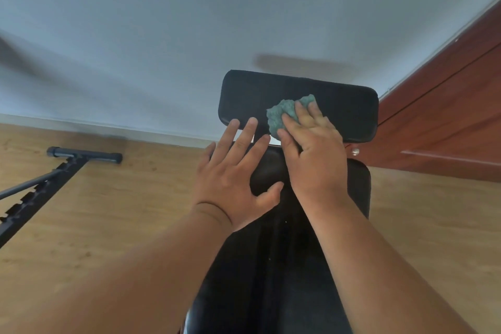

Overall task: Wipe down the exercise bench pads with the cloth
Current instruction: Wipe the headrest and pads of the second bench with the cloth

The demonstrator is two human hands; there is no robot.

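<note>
Teal cloth [284,114], bunched, pressed on the lower middle of the head pad [339,114], the black pad crosswise at the far end of the bench. Right hand [314,160] flat over the near part of the cloth, fingers [301,114] slightly apart and extended across it, pressing rather than gripping; cloth poking out beyond the fingertips and to the left of them. Left hand [235,173] just left of the right hand, palm down, fingers [230,130] spread wide, fingertips reaching the near edge of the head pad, thumb lying on the long pad [357,187]. Long pad black too, running from just below the head pad toward the camera, under both forearms. Left of the bench, on the wood floor [108,211], a black metal frame [54,173] with a notched bar and a crossbar foot. Beyond the head pad, a pale wall [189,22]; right of it, a reddish wooden door [447,116].
</note>
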